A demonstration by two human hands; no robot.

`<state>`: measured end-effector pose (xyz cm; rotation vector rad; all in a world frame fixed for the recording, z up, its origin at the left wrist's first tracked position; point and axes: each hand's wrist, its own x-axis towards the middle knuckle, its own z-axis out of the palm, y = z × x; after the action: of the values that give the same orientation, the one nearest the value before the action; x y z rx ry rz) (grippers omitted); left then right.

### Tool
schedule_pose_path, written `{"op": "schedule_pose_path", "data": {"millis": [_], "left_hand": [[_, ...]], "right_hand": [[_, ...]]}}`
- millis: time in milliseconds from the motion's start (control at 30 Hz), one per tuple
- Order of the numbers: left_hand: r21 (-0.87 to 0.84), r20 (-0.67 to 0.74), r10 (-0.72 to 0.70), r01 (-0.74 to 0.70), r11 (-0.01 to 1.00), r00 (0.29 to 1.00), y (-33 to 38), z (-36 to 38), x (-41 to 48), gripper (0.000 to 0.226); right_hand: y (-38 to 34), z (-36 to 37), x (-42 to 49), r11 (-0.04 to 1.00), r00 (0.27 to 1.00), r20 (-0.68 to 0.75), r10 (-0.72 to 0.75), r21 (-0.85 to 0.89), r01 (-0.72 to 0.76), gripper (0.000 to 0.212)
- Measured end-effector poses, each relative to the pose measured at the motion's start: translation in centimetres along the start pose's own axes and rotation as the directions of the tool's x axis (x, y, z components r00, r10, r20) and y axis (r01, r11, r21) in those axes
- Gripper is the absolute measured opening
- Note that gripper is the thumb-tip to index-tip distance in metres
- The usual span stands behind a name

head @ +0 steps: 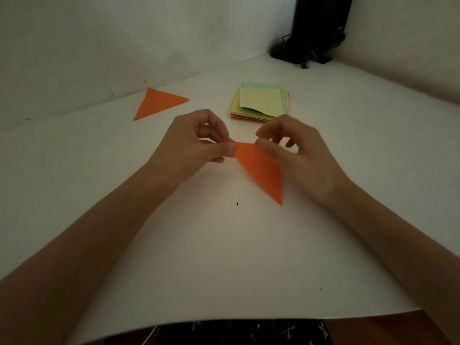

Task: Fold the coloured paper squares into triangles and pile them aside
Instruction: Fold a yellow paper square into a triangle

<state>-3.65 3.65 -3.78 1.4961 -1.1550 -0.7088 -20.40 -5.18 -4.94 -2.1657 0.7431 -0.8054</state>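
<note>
Head view. At the centre of the frame, an orange folded paper triangle point(261, 170) is held between both hands over the middle of the white table point(224, 257), with its long point directed toward the lower right. The left hand point(196, 143) pinches the triangle's upper left corner between the thumb and curled fingers. The right hand point(301, 153), also with curled fingers, meets the upper right corner with thumb and fingertip. This contact is slightly blurred but reads as a pinch. Whether the lower point touches the tabletop cannot be told. A small dark speck point(237, 204) lies on the table just left of that point. Both bare forearms enter from the lower corners of the frame.

Above centre, just beyond the right hand, a stack of coloured paper squares point(261, 103) rests on the table. A pale yellow sheet lies on top, slightly askew, with pale green showing at the far side and orange and yellow edges at the near side. The right hand's knuckles overlap the stack's near edge in the picture.

In the upper left, a second flat orange paper triangle point(159, 103) lies on the table close to the pale wall point(124, 33), well apart from the stack and the hands.

In the upper right, a black stand point(313, 28) with cables occupies the corner of the table. At the bottom edge, a dark patterned cloth point(244, 332) shows below the table's rim.
</note>
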Motion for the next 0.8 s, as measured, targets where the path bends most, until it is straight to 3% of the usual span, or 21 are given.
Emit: {"op": "schedule_pose_path", "data": {"millis": [100,233,433,633,800], "left_hand": [[0.040,0.024,0.062,-0.063,0.997,0.998,0.2,0.8,-0.3,0.020],[0.009,0.089,0.029,-0.030,1.000,0.996,-0.1,1.0,-0.5,0.006],[0.031,0.179,-0.037,0.032,0.999,0.983,-0.3,0.7,-0.5,0.005],[-0.051,0.140,-0.095,0.103,0.993,0.986,-0.2,-1.2,0.1,0.010],[-0.135,0.174,-0.174,0.198,0.971,0.969,-0.4,-1.8,0.3,0.013]], "right_hand": [[0.0,0.6,0.0,0.994,0.998,0.061,-0.015,-0.104,0.021,0.005],[-0.1,0.7,0.0,0.999,0.999,0.021,-0.042,-0.011,0.043,0.008],[-0.3,0.6,-0.1,0.996,0.996,0.049,-0.081,-0.036,0.083,0.010],[0.1,-0.7,0.4,0.978,0.998,-0.034,0.045,0.207,-0.037,0.023],[-0.1,-0.9,0.5,0.940,0.994,0.070,0.083,0.325,-0.102,0.020]]}}
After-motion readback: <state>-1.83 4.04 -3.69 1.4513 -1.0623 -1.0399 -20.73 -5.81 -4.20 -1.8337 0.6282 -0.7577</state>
